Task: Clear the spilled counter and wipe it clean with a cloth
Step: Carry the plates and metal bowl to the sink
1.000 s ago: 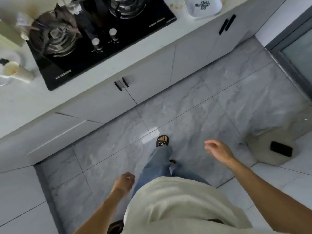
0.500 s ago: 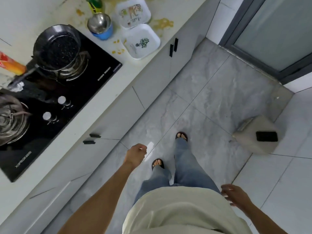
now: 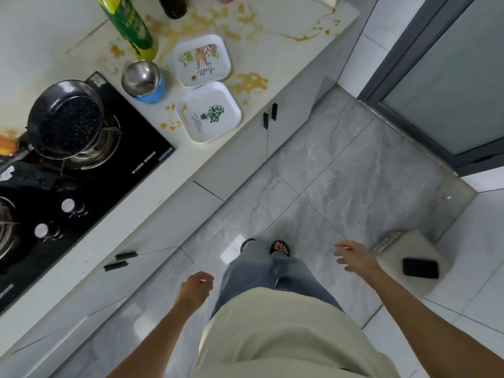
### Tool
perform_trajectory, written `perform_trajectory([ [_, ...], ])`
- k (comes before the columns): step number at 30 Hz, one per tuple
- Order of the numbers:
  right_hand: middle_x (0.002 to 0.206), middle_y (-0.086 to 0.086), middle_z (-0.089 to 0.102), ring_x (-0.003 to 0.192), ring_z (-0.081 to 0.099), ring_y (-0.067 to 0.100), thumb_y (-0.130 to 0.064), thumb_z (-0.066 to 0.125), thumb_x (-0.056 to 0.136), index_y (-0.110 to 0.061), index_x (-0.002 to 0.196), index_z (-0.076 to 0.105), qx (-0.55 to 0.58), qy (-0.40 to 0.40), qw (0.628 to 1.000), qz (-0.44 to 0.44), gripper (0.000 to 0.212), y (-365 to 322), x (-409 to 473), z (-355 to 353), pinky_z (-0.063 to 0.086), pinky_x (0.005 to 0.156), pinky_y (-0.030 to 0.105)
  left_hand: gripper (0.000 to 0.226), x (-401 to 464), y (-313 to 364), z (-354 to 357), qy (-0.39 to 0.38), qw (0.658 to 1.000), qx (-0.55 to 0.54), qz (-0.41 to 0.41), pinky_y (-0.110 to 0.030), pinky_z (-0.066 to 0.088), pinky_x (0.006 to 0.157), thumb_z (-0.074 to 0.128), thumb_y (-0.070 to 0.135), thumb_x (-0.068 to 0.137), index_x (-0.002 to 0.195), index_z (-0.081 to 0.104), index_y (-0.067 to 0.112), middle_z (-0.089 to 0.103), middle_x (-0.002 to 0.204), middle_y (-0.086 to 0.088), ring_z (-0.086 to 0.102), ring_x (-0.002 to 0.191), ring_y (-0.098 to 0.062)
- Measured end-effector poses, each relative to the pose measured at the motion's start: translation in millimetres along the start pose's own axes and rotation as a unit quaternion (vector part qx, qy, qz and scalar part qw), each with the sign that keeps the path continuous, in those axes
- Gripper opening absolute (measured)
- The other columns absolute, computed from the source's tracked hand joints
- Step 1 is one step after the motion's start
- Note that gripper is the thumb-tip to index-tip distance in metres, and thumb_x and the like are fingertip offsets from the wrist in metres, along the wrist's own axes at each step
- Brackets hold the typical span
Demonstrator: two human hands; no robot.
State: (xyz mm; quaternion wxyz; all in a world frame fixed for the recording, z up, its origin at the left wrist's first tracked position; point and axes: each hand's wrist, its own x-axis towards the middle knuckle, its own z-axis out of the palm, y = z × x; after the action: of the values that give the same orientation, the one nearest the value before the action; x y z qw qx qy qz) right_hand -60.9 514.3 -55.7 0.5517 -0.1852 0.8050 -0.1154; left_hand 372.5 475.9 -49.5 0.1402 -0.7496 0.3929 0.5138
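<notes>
While my left hand hangs loosely curled and my right hand spread, both empty over the floor, the counter beyond the hob carries yellow spill around two trays, a steel cup and a green bottle.

two trays on counter, cup left, stove further left

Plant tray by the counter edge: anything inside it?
The plant tray holds only a curved orange streak of the spill near its left rim, beside its printed plant picture. No loose items inside. What lies under the tray is covered.
</notes>
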Motion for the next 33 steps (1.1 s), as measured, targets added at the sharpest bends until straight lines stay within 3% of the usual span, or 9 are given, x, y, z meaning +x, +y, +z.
perform_trajectory([
  [5, 0.116, 0.004, 0.072, 0.107, 0.069, 0.026, -0.024, 0.058, 0.103, -0.021, 0.118, 0.071, -0.047, -0.01, 0.995, -0.091, 0.021, -93, 42, -13, 0.056, 0.099, 0.047, 0.022, 11, 10, -1, -0.02, 0.999, 0.009, -0.042, -0.032, 0.061, 0.081, 0.057, 0.022, 0.106, 0.119, 0.071, 0.01, 0.075, 0.114, -0.012, 0.075, 0.097, -0.029],
  [7, 0.112, 0.003, 0.072, 0.101, 0.07, 0.022, -0.024, 0.059, 0.102, -0.025, 0.114, 0.071, -0.054, -0.022, 0.992, -0.109, 0.017, -123, 56, -15, 0.058, 0.09, 0.039, 0.018, 21, 24, -6, -0.02, 0.998, 0.003, -0.052, -0.019, 0.058, 0.066, 0.059, 0.018, 0.105, 0.116, 0.072, 0.011, 0.075, 0.108, -0.008, 0.074, 0.089, -0.023],
  [9, 0.108, 0.005, 0.073, 0.092, 0.071, 0.019, -0.02, 0.062, 0.101, -0.029, 0.106, 0.071, -0.042, -0.029, 0.993, -0.105, 0.014, -145, 67, -17, 0.055, 0.075, 0.028, 0.017, 34, 44, -16, -0.023, 0.998, -0.011, -0.055, -0.016, 0.054, 0.056, 0.06, 0.012, 0.103, 0.114, 0.073, 0.008, 0.075, 0.101, -0.007, 0.073, 0.083, -0.024],
  [14, 0.11, 0.013, 0.072, 0.089, 0.068, 0.025, -0.017, 0.057, 0.104, -0.018, 0.114, 0.069, -0.079, -0.053, 0.993, -0.064, 0.015, -167, 93, -29, 0.051, 0.076, 0.034, 0.025, 67, 124, -47, -0.01, 0.996, -0.071, -0.043, -0.038, 0.061, 0.089, 0.055, 0.015, 0.104, 0.12, 0.071, 0.007, 0.077, 0.114, -0.015, 0.075, 0.105, -0.034],
  [18, 0.106, 0.012, 0.074, 0.088, 0.069, 0.027, -0.017, 0.057, 0.104, -0.014, 0.12, 0.068, -0.122, -0.039, 0.991, -0.022, 0.02, -163, 110, -45, 0.052, 0.076, 0.036, 0.023, 87, 191, -70, -0.001, 0.996, -0.086, 0.025, -0.039, 0.06, 0.088, 0.054, 0.013, 0.105, 0.115, 0.074, 0.009, 0.076, 0.114, -0.012, 0.074, 0.104, -0.034],
  [20, 0.105, 0.012, 0.074, 0.087, 0.069, 0.029, -0.016, 0.057, 0.103, -0.014, 0.12, 0.068, -0.133, -0.036, 0.99, 0.004, 0.02, -159, 115, -58, 0.052, 0.075, 0.036, 0.019, 92, 223, -79, 0.007, 0.993, -0.112, 0.044, -0.036, 0.059, 0.082, 0.054, 0.016, 0.104, 0.108, 0.073, 0.018, 0.077, 0.108, -0.009, 0.075, 0.097, -0.028],
  [24, 0.099, 0.013, 0.074, 0.081, 0.068, 0.029, -0.014, 0.059, 0.102, -0.011, 0.118, 0.07, -0.14, -0.033, 0.988, 0.048, 0.02, -159, 131, -89, 0.051, 0.072, 0.036, 0.02, 102, 275, -89, 0.019, 0.987, -0.135, 0.08, -0.037, 0.061, 0.088, 0.051, 0.02, 0.104, 0.106, 0.071, 0.025, 0.078, 0.101, 0.0, 0.074, 0.087, -0.016],
  [28, 0.095, 0.011, 0.075, 0.08, 0.068, 0.028, -0.016, 0.059, 0.102, -0.01, 0.118, 0.07, -0.15, -0.04, 0.986, 0.064, 0.02, -183, 163, -120, 0.05, 0.069, 0.032, 0.02, 111, 303, -85, 0.022, 0.985, -0.16, 0.065, -0.043, 0.062, 0.085, 0.054, 0.017, 0.102, 0.105, 0.072, 0.026, 0.078, 0.099, -0.001, 0.075, 0.089, -0.021],
  [33, 0.096, 0.011, 0.075, 0.077, 0.067, 0.027, -0.013, 0.057, 0.101, -0.011, 0.117, 0.071, -0.223, -0.066, 0.972, 0.023, 0.021, -257, 207, -144, 0.05, 0.069, 0.032, 0.02, 114, 308, -69, 0.051, 0.979, -0.196, -0.004, -0.049, 0.059, 0.099, 0.056, 0.015, 0.103, 0.108, 0.075, 0.017, 0.077, 0.106, -0.011, 0.074, 0.099, -0.034],
])
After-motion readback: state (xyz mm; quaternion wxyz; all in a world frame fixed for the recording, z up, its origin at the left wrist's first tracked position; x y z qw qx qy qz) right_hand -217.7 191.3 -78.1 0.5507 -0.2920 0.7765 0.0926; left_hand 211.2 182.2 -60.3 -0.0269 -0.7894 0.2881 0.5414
